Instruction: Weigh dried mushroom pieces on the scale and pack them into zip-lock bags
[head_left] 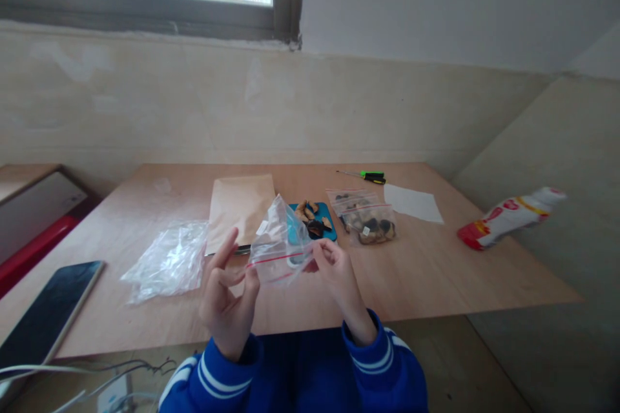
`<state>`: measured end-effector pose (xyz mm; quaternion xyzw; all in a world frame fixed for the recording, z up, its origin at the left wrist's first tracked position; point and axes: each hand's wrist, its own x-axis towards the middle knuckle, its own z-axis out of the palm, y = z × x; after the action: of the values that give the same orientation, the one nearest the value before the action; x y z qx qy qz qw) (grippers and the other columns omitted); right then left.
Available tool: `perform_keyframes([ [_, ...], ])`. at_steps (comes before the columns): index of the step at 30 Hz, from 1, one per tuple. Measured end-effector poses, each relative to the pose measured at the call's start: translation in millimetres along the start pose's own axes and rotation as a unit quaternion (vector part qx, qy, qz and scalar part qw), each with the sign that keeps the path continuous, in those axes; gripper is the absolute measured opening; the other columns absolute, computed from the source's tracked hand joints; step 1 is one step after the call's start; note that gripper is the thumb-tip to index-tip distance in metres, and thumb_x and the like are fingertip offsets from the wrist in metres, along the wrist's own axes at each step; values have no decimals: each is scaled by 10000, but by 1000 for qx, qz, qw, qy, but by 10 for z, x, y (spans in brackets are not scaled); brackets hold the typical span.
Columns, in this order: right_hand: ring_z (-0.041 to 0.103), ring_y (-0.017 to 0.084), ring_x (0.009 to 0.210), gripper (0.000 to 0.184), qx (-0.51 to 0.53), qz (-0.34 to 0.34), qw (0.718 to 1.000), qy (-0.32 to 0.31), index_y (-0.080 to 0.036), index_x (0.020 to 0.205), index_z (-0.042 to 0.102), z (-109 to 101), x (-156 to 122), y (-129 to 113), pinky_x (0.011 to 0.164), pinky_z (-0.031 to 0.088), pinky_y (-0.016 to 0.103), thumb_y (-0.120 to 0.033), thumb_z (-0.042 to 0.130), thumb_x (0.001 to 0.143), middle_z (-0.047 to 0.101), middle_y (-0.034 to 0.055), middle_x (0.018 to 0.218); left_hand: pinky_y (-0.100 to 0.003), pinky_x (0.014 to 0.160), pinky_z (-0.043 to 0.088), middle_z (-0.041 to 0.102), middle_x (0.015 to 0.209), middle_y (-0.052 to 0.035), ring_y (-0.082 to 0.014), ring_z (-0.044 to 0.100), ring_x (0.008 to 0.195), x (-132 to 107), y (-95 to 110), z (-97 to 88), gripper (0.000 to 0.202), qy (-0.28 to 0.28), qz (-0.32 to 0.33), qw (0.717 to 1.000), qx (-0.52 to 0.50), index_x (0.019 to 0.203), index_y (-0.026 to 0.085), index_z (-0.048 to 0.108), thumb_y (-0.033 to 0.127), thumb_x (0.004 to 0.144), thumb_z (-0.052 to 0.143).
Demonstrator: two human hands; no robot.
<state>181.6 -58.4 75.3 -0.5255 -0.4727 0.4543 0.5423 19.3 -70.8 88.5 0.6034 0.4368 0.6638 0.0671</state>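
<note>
Both my hands hold a small clear zip bag [277,242] with a red seal line, lifted above the front of the wooden table [436,271]. My left hand [227,300] pinches the bag's left edge near the seal, other fingers raised. My right hand [334,271] pinches its right edge. The bag looks empty apart from a small white label. Just behind it a teal scale [320,226] carries several brown and dark pieces. To the right of the scale lie filled zip bags [368,222] holding similar pieces.
A brown paper envelope [241,206] and a pile of clear bags [167,258] lie left of the scale. A green screwdriver [371,175] and white paper [414,202] are at the back right. A phone [48,313] lies front left, a red-white bottle [508,216] right of the table.
</note>
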Motion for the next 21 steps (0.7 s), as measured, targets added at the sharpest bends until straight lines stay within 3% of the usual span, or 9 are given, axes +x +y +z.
perform_keyframes([
  [2, 658, 158, 608, 400, -42, -2, 997, -72, -186, 748, 595, -85, 112, 61, 585, 542, 268, -565, 514, 847, 658, 11, 633, -539, 995, 461, 580, 1324, -108, -273, 494, 1277, 65, -43, 25, 240, -8, 71, 997, 17, 704, 217, 364, 139, 833, 550],
  [4, 671, 185, 821, 390, -125, -66, 983, -118, -184, 822, 644, -174, 229, 79, 769, 545, 328, -528, 472, 889, 700, 53, 823, -525, 996, 465, 642, 1245, -94, -269, 501, 1270, 117, -86, 61, 229, -63, 124, 990, 14, 704, 217, 361, 106, 828, 517],
  [7, 492, 255, 1234, 360, -295, -192, 935, -33, -202, 1113, 627, -312, 424, 102, 1063, 359, 457, -459, 478, 910, 588, 120, 1254, -375, 838, 556, 683, 1176, -85, -227, 623, 1124, 184, -107, 120, 136, -101, 101, 989, 35, 770, 205, 462, 89, 840, 472],
  [10, 300, 325, 1375, 587, -421, -199, 885, 14, -201, 1349, 462, -417, 618, 241, 1109, 263, 534, -468, 585, 841, 380, 162, 1455, -216, 558, 504, 706, 1130, -61, -107, 678, 697, 255, -78, 184, 116, -68, 31, 990, 117, 843, 199, 542, 101, 847, 481],
  [11, 278, 339, 1383, 652, -446, -189, 875, 7, -190, 1384, 418, -439, 672, 313, 1104, 267, 544, -468, 606, 825, 352, 174, 1470, -202, 505, 464, 719, 1099, -51, -75, 618, 566, 280, -69, 209, 107, -60, 17, 988, 142, 825, 197, 545, 107, 842, 492],
  [13, 283, 348, 1376, 666, -475, -179, 861, -7, -152, 1398, 394, -460, 754, 460, 1096, 283, 543, -441, 601, 836, 364, 198, 1454, -201, 483, 422, 729, 1071, -45, -54, 531, 473, 325, -63, 263, 115, -48, -11, 984, 174, 746, 192, 515, 113, 829, 506],
  [18, 460, 291, 1207, 403, -476, -216, 852, -13, -123, 1274, 515, -456, 829, 638, 1037, 376, 471, -306, 484, 916, 548, 178, 1253, -231, 577, 433, 715, 1102, -56, -106, 617, 631, 386, -108, 397, 207, -52, -71, 982, 167, 658, 207, 398, 138, 821, 505],
  [21, 494, 284, 1128, 334, -465, -231, 854, -5, -137, 1207, 558, -457, 855, 627, 992, 413, 465, -292, 452, 932, 586, 157, 1179, -248, 605, 428, 733, 1002, -51, -132, 628, 673, 401, -138, 457, 209, -47, -77, 981, 174, 656, 217, 384, 140, 813, 499],
])
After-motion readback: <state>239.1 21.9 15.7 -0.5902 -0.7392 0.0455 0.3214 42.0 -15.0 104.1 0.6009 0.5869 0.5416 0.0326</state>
